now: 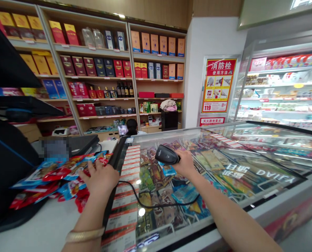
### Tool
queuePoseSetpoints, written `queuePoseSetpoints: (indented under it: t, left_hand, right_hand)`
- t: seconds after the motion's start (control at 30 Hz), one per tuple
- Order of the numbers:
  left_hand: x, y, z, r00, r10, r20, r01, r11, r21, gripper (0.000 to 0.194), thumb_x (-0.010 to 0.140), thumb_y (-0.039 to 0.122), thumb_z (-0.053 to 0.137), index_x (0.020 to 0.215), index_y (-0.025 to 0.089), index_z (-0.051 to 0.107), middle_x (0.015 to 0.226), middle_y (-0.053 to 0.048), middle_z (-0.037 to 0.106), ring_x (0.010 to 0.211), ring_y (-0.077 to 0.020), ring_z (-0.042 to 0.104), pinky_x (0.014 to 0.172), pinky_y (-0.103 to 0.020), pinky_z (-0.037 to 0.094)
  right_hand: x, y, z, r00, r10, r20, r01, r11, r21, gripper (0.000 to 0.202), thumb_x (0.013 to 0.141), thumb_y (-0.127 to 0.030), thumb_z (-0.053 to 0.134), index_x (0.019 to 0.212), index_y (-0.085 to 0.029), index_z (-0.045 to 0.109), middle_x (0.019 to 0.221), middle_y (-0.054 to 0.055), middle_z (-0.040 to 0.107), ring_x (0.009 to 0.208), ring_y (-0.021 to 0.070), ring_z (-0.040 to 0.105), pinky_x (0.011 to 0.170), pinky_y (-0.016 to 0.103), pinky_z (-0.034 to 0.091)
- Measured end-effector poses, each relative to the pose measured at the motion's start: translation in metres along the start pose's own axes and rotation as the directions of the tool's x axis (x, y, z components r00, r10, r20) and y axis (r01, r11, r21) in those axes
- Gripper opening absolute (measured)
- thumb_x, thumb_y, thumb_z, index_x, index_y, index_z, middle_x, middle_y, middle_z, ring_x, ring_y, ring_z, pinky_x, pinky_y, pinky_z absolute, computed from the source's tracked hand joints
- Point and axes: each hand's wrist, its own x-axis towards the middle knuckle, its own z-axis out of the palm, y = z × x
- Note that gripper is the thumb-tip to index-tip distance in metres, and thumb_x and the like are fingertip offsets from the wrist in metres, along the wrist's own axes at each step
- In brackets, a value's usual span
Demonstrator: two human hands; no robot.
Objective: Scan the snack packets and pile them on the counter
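My right hand (185,163) is wrapped round the handle of a black barcode scanner (167,155), held above the glass lid of a chest freezer. A black cable (156,207) loops from it across the lid. Just under the scanner shows a small blue packet (168,169); whether it lies on or below the glass I cannot tell. On the left, my left hand (101,177) rests with spread fingers at the right edge of a pile of red and blue snack packets (63,174). The wrist below it wears a gold-coloured bangle (84,235).
The chest freezer (261,208) holds many wrapped items beneath its glass, with price labels (123,210) along its left side. A black monitor stand (8,164) rises from the white counter (50,224). Beyond, a person's head (132,126) shows before shelves of boxes and bottles (100,98).
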Motion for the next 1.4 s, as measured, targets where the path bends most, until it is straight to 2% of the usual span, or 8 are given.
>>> queuePoseSetpoints:
  t: [0.37, 0.5, 0.6, 0.7, 0.87, 0.97, 1.13, 1.4]
  left_hand:
    - [-0.013, 0.025, -0.024, 0.946, 0.080, -0.314, -0.162, 0.956, -0.245, 0.047, 0.083, 0.020, 0.046, 0.127, 0.019, 0.061, 0.140, -0.019, 0.058, 0.141, -0.0381, 0.037, 0.115, -0.069, 0.002]
    - [-0.015, 0.041, -0.031, 0.924, 0.047, -0.379, -0.260, 0.805, -0.533, 0.049, 0.085, 0.025, 0.049, 0.132, 0.019, 0.060, 0.137, -0.015, 0.057, 0.130, -0.0312, 0.051, 0.116, -0.051, 0.030]
    - [-0.015, 0.047, -0.022, 0.973, -0.083, -0.214, -0.139, 0.529, -0.837, 0.043, 0.081, 0.027, 0.054, 0.122, 0.022, 0.066, 0.125, -0.009, 0.064, 0.112, -0.0256, 0.062, 0.099, -0.039, 0.049]
    - [-0.017, 0.053, -0.011, 0.980, -0.136, 0.144, 0.158, 0.096, -0.983, 0.043, 0.074, 0.019, 0.060, 0.117, 0.024, 0.065, 0.109, -0.004, 0.070, 0.090, -0.0174, 0.067, 0.080, -0.030, 0.055]
    - [-0.027, 0.058, -0.004, 0.794, 0.150, 0.588, 0.600, -0.340, -0.724, 0.023, 0.074, 0.010, 0.053, 0.095, 0.019, 0.057, 0.076, 0.000, 0.062, 0.045, -0.0070, 0.048, 0.038, -0.016, 0.034]
    - [-0.031, 0.056, -0.003, 0.697, 0.357, 0.622, 0.712, -0.447, -0.541, 0.008, 0.081, 0.012, 0.045, 0.082, 0.017, 0.052, 0.067, 0.002, 0.050, 0.037, -0.0041, 0.031, 0.034, -0.016, 0.025]
    - [-0.034, 0.054, -0.005, 0.684, 0.475, 0.554, 0.727, -0.502, -0.468, 0.013, 0.088, 0.025, 0.045, 0.084, 0.016, 0.053, 0.067, 0.004, 0.043, 0.039, -0.0037, 0.028, 0.035, -0.016, 0.028]
    - [-0.037, 0.055, -0.004, 0.617, 0.582, 0.530, 0.785, -0.410, -0.464, 0.027, 0.092, 0.036, 0.046, 0.074, 0.016, 0.051, 0.066, 0.002, 0.046, 0.039, -0.0024, 0.027, 0.037, -0.016, 0.030]
  right_hand:
    - [-0.001, 0.001, 0.003, 1.000, 0.003, 0.008, -0.003, 1.000, -0.002, 0.022, 0.067, -0.028, 0.068, 0.088, -0.023, 0.071, 0.088, 0.005, 0.075, 0.093, 0.0249, 0.067, 0.081, 0.032, 0.036]
    - [-0.001, 0.001, 0.001, 1.000, 0.010, 0.007, -0.010, 1.000, 0.003, 0.016, 0.068, -0.028, 0.066, 0.083, -0.022, 0.070, 0.083, 0.004, 0.074, 0.087, 0.0235, 0.066, 0.079, 0.031, 0.036]
    - [0.000, 0.000, -0.001, 1.000, 0.009, -0.002, -0.009, 1.000, 0.014, 0.014, 0.069, -0.028, 0.066, 0.081, -0.022, 0.070, 0.081, 0.004, 0.073, 0.084, 0.0231, 0.066, 0.076, 0.031, 0.035]
    - [0.000, -0.002, -0.002, 1.000, 0.007, -0.026, -0.006, 0.999, 0.040, 0.013, 0.068, -0.027, 0.066, 0.079, -0.022, 0.070, 0.080, 0.004, 0.073, 0.083, 0.0232, 0.066, 0.075, 0.031, 0.034]
    - [0.001, -0.003, -0.003, 0.999, -0.017, -0.035, 0.020, 0.995, 0.101, 0.012, 0.068, -0.027, 0.066, 0.079, -0.022, 0.070, 0.077, 0.003, 0.072, 0.079, 0.0220, 0.065, 0.071, 0.029, 0.034]
    - [0.002, -0.002, -0.003, 0.999, -0.051, -0.018, 0.052, 0.992, 0.116, 0.009, 0.069, -0.027, 0.067, 0.076, -0.022, 0.069, 0.075, 0.003, 0.071, 0.076, 0.0207, 0.064, 0.069, 0.028, 0.034]
    - [0.001, -0.003, -0.003, 0.993, -0.116, 0.025, 0.113, 0.987, 0.119, 0.013, 0.069, -0.031, 0.073, 0.077, -0.021, 0.067, 0.079, 0.003, 0.071, 0.080, 0.0204, 0.065, 0.072, 0.027, 0.038]
    - [-0.001, -0.015, -0.007, 0.973, -0.194, 0.123, 0.173, 0.972, 0.160, 0.010, 0.070, -0.029, 0.070, 0.076, -0.021, 0.068, 0.074, 0.001, 0.068, 0.072, 0.0176, 0.061, 0.069, 0.027, 0.032]
